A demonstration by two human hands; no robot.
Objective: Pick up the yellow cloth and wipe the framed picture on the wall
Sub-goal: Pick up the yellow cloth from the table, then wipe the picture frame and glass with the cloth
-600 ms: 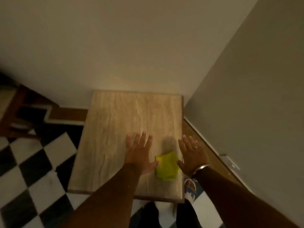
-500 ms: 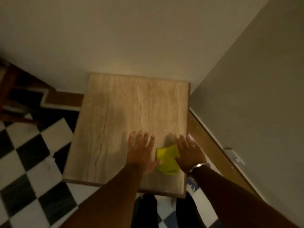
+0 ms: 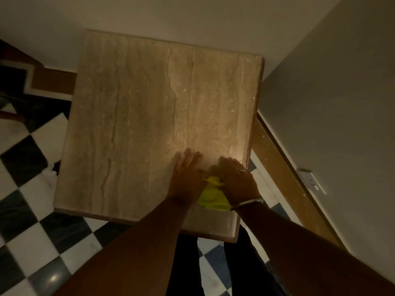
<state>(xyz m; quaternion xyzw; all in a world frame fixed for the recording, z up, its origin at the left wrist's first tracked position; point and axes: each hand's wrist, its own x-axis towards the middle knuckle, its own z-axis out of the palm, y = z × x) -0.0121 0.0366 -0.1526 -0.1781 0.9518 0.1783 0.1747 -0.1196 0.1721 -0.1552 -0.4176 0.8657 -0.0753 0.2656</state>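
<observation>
The yellow cloth (image 3: 211, 197) lies bunched up near the front right corner of a beige stone-look table (image 3: 139, 124). My left hand (image 3: 188, 174) rests flat on the table just left of the cloth, fingers stretched out, its thumb side touching the cloth. My right hand (image 3: 237, 178), with a ring and a wrist bangle, covers the cloth's far part with curled fingers gathering it. Part of the cloth is hidden beneath that hand. No framed picture is in view.
The table stands in a corner, with a pale wall behind it and another wall (image 3: 331, 103) on the right. A wall socket (image 3: 311, 181) sits low above the wooden skirting (image 3: 284, 167). Black-and-white checkered floor (image 3: 27, 189) lies to the left and below.
My right hand has moved from beside the cloth onto it and the cloth has gone from flat to bunched. The view has tilted down and closer to the table.
</observation>
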